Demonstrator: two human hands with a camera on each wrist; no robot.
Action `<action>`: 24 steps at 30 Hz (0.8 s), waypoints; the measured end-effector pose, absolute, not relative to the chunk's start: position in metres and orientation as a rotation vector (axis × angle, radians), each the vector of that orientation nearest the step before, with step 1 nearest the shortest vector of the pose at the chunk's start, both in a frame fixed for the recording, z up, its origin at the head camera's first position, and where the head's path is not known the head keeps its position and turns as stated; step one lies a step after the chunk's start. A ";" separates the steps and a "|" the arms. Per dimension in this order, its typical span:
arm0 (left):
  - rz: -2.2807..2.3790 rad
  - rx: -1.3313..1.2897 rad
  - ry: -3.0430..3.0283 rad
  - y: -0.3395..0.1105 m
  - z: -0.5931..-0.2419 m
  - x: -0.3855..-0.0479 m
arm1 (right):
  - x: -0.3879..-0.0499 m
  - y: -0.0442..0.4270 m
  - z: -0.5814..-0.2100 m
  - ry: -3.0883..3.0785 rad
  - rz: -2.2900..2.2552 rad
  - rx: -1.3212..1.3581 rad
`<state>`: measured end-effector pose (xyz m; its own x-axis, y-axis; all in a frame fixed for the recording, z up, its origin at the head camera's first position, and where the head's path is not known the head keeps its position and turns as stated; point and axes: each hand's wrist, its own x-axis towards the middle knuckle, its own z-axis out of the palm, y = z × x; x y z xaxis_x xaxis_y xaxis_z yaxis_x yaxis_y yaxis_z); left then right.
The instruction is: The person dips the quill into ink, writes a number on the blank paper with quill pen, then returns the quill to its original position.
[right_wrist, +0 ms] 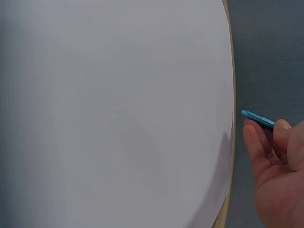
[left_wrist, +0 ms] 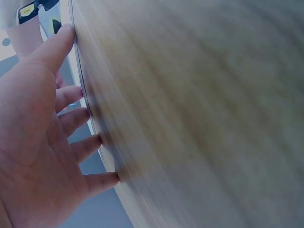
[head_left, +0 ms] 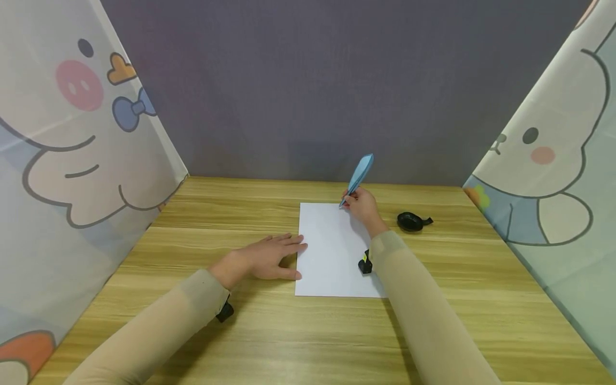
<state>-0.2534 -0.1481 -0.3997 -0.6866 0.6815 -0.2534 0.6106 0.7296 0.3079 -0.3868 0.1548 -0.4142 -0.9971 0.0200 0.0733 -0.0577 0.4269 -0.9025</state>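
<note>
A white sheet of paper lies on the wooden table, its surface blank in the head view. My right hand pinches a blue feather-shaped pen by its lower part, tip down near the paper's top edge. In the right wrist view the right hand holds the pen between thumb and fingers, with the paper beside it. My left hand rests at the paper's left edge, fingers spread. The left wrist view shows the left hand with its fingertips against the tabletop.
A small black pan-shaped object lies on the table, right of my right hand. A grey panel stands behind the table, and cloths printed with cartoon animals hang at the left and right.
</note>
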 end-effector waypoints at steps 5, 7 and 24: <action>0.275 1.008 2.587 -0.148 -0.401 -0.254 | -0.388 0.155 -0.414 -2.607 1.629 0.028; 0.275 1.010 2.587 -0.148 -0.401 -0.254 | -0.388 0.155 -0.414 -2.609 1.624 0.030; 0.265 0.997 2.589 -0.148 -0.401 -0.254 | -0.389 0.156 -0.414 -2.642 1.584 0.016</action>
